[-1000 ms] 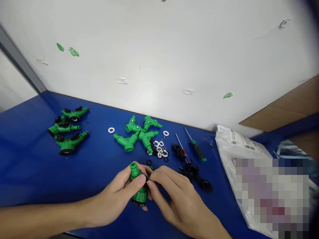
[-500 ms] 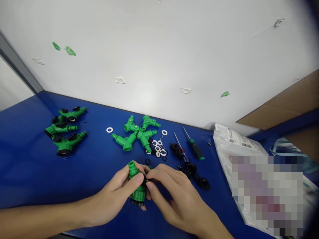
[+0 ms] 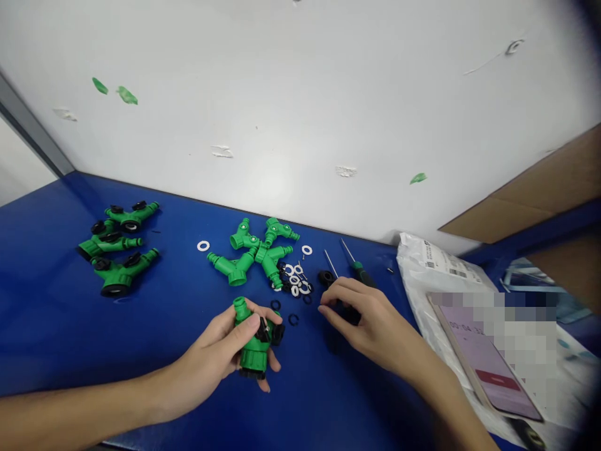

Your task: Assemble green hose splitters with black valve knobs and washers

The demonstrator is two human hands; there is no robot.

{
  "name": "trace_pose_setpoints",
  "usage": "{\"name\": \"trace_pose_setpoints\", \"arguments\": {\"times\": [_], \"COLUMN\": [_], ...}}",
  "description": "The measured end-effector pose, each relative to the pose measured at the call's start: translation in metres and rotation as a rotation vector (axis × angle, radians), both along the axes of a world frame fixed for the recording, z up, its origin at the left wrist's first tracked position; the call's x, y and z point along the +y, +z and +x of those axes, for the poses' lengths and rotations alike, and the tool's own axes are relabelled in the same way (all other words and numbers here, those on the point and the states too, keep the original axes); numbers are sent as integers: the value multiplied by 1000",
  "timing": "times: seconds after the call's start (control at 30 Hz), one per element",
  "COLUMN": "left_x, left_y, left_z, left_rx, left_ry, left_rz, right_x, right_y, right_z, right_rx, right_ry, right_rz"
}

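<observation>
Nearest the bench's (image 3: 47, 313) front edge, the left hand (image 3: 206, 357) curls its fingers (image 3: 275, 363) around a green plastic hose connector (image 3: 253, 357) with a black knob (image 3: 277, 334); beside it, the right hand (image 3: 373, 316) holds its fingers (image 3: 340, 311) loosely together near black fittings (image 3: 326, 277); white washers (image 3: 295, 289) and green Y-connectors (image 3: 248, 250) lie toward the back edge

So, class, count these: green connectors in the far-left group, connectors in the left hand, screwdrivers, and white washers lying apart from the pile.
Far-left green connectors: 3
Green connector in the left hand: 1
Screwdrivers: 2
Separate white washers: 2
Total: 8
</observation>
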State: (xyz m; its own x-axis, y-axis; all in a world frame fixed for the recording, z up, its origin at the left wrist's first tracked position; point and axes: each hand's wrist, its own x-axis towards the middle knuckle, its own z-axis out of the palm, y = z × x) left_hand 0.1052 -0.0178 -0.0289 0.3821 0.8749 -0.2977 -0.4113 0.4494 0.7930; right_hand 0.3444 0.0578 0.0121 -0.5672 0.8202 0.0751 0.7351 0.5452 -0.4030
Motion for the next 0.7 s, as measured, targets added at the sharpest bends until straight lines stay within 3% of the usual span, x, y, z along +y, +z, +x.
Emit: {"name": "trace_pose_setpoints", "arguments": {"times": [0.17,0.3,0.47,0.7], "left_x": [2,2,3,3], "left_y": [4,3,3,3], "left_z": [-2,-2,-2,-2], "left_rx": [-29,-32,-28,-24], "left_ry": [38,20,21,45], "left_rz": [-29,-29,-38,-26], "right_x": [6,4,0,5], "right_y": [-2,-9,-15,-2], "right_z": [15,19,20,34], "right_rx": [-191,-285,-278,-213], "right_ry": [-52,-16,29,-35], "right_rz": [-59,-51,28,98]}}
